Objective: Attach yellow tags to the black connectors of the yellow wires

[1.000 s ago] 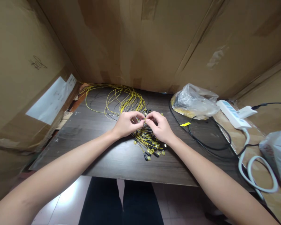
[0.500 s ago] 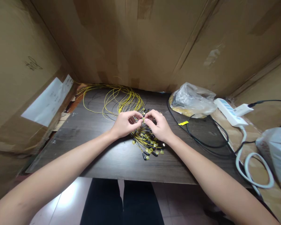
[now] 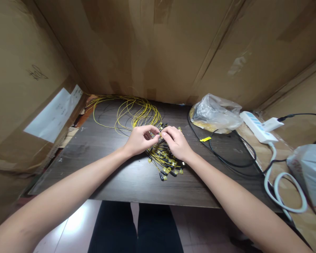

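Currently both hands are pinching 1 small yellow tag (image 3: pixel 160 134) between them: left hand (image 3: pixel 140 140) closing from the left, right hand (image 3: pixel 177 143) from the right, directly above the wire bundle (image 3: pixel 163 158), whose strands are running away toward the back-left.

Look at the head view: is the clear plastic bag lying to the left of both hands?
No, the plastic bag lies right of both hands, by the power strip.

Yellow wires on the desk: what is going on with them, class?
A person sits at a dark table walled in by cardboard. Both hands meet over a bundle of yellow wires: the left hand and right hand pinch one small yellow tag between their fingers. More tagged ends lie fanned out below. A plastic bag and a power strip sit to the right.
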Demonstrator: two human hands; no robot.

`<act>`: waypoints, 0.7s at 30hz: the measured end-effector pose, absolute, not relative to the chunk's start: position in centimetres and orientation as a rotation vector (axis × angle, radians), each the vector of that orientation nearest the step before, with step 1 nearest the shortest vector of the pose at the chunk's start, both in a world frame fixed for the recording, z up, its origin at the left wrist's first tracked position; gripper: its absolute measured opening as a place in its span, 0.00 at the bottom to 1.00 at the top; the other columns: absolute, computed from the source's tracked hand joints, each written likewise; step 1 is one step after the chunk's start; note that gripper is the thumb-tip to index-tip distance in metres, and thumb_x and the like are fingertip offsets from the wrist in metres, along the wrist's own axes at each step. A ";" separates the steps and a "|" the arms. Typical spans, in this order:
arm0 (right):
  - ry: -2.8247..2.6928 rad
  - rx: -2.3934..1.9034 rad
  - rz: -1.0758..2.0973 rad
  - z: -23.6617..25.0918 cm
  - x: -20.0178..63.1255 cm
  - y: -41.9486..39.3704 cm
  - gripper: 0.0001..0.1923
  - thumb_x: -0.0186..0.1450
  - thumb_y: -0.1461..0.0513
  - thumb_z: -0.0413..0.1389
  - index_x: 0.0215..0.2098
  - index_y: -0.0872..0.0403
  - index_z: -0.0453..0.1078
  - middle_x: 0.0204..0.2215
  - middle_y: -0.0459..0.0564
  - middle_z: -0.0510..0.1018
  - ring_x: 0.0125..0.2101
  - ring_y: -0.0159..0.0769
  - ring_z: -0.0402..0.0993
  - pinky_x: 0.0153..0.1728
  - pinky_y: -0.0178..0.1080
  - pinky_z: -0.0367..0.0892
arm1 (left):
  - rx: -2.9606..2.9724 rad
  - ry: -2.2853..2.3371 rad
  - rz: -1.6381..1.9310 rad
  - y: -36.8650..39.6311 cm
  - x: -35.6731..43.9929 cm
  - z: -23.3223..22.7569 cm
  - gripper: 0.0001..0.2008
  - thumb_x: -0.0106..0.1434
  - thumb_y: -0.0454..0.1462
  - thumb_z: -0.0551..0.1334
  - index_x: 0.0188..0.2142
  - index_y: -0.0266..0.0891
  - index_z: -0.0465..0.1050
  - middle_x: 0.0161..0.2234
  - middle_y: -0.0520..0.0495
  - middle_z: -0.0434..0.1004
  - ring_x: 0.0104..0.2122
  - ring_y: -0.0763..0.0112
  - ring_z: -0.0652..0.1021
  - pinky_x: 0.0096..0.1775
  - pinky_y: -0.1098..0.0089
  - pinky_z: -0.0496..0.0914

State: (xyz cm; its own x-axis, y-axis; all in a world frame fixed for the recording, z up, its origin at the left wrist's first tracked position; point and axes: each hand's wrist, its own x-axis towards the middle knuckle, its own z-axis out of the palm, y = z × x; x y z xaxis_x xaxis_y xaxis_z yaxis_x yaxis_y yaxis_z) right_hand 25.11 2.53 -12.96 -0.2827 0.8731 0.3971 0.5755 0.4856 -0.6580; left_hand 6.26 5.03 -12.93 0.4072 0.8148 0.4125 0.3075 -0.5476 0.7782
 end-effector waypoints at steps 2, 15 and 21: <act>-1.964 -1.182 0.501 -13.0 25.1 2.5 0.06 0.70 0.60 0.51 0.35 0.51 0.67 0.33 0.48 0.75 0.35 0.40 0.68 0.39 0.43 0.59 | 2.047 0.951 1.084 5.1 6.3 -12.9 0.07 0.60 0.37 0.65 0.36 0.35 0.78 0.29 0.49 0.81 0.22 0.77 0.75 0.25 0.78 0.70; -2.035 -1.231 0.477 -13.3 24.9 2.7 0.18 0.74 0.59 0.44 0.27 0.51 0.63 0.26 0.48 0.73 0.33 0.41 0.66 0.37 0.43 0.57 | 2.036 0.914 1.087 5.1 6.3 -12.9 0.07 0.61 0.37 0.66 0.36 0.35 0.80 0.29 0.48 0.82 0.21 0.79 0.74 0.25 0.78 0.69; -1.824 -1.198 0.260 -11.1 25.7 1.9 0.11 0.72 0.57 0.50 0.34 0.51 0.68 0.32 0.50 0.75 0.34 0.41 0.70 0.40 0.45 0.63 | 2.046 0.923 1.082 5.1 6.3 -13.0 0.06 0.60 0.36 0.66 0.36 0.36 0.79 0.29 0.49 0.82 0.23 0.77 0.76 0.27 0.76 0.71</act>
State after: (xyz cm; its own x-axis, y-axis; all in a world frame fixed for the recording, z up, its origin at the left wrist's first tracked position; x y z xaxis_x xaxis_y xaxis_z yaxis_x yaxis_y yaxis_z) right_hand 25.68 1.89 -11.08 -0.1155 0.8135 0.5700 0.6220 0.5067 -0.5971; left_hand 6.27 5.07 -13.03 0.4147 0.8091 0.4165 0.2836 -0.5498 0.7857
